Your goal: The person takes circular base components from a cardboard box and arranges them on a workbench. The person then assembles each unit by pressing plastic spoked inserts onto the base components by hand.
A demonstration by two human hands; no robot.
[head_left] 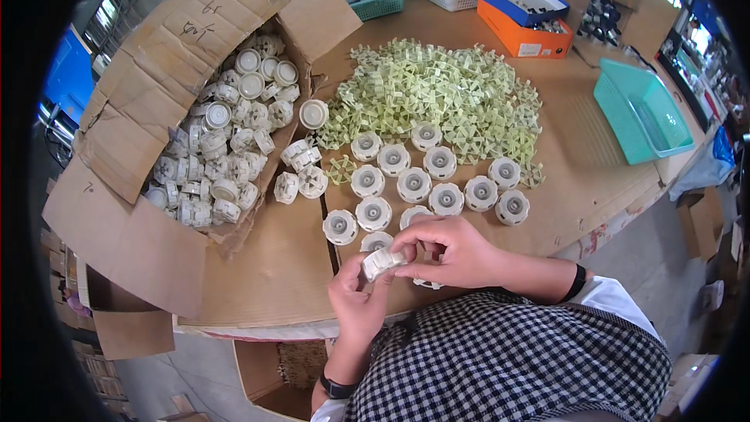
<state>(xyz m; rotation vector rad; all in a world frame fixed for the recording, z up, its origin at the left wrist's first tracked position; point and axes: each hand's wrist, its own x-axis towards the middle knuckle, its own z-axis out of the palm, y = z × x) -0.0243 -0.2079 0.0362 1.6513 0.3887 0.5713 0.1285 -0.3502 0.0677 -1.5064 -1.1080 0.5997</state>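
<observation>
1. Stretching below the hands is a desk (266,281) with a brown, cardboard-like top.
2. At ten o'clock from the hands, an open brown cardboard box (129,129) brims with round white plastic pieces (250,84).
3. At twelve o'clock lies a heap of pale-green plastic parts (437,98).
4. At two o'clock sits a turquoise plastic basket (625,109).
5. The right hand (465,254) and left hand (359,301) both have fingers closed around one notched white disc (381,264), held at the desk's six o'clock side.
6. Loose, similar white discs (414,185) spread between hands and heap.
</observation>
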